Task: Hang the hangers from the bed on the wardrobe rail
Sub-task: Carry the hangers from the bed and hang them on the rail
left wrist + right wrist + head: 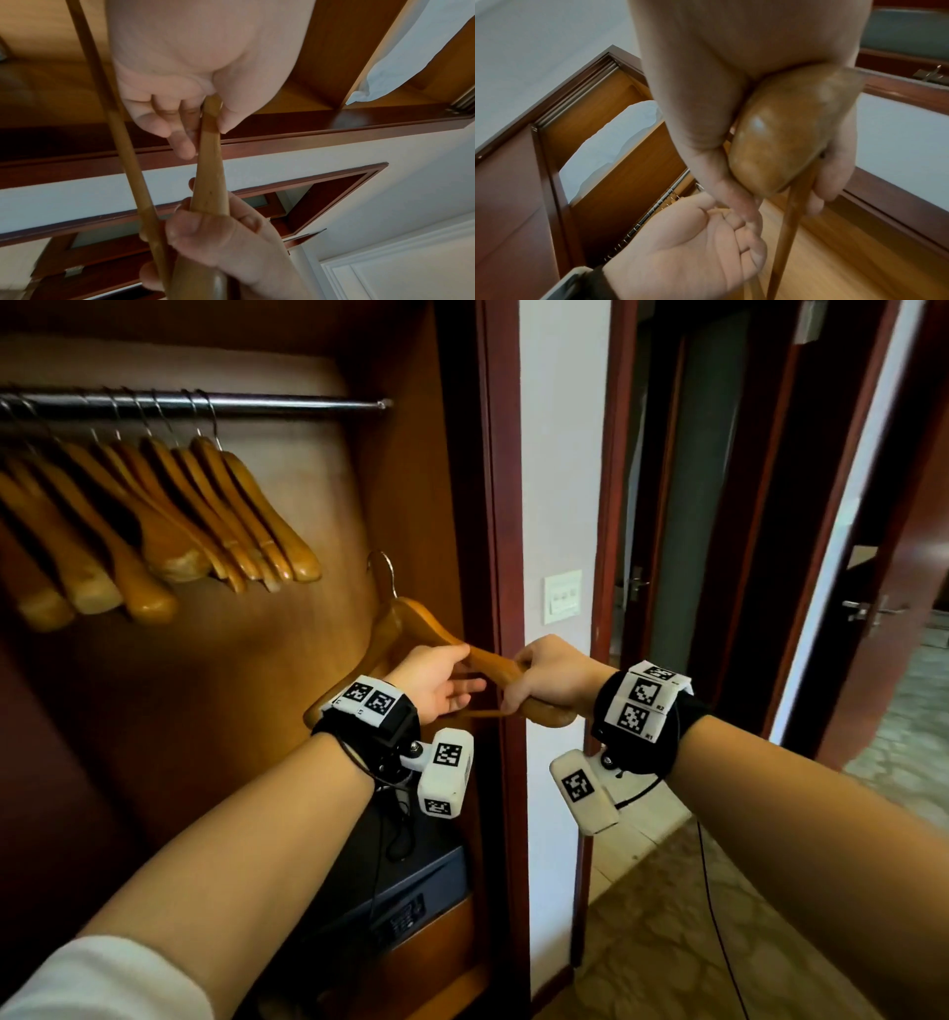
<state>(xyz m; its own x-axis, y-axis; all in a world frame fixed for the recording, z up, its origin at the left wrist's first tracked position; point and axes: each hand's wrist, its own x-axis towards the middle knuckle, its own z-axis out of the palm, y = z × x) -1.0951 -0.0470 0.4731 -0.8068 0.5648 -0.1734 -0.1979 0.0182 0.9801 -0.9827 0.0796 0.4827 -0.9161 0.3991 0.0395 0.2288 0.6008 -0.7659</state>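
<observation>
A wooden hanger [411, 624] with a metal hook [382, 572] is held upright in front of the open wardrobe, below and to the right of the metal rail [287, 404]. My left hand [447, 683] pinches its right arm between thumb and fingers, seen close in the left wrist view on the hanger [209, 178]. My right hand [539, 683] grips the rounded end of that same arm [777, 132]. Several matching hangers [205, 505] hang on the rail's left part.
The right stretch of the rail is bare up to the wardrobe side wall [411, 480]. A dark safe [405, 901] sits low in the wardrobe. The red-brown door frame [495, 557], a wall switch [563, 598] and an open doorway [667, 505] lie right.
</observation>
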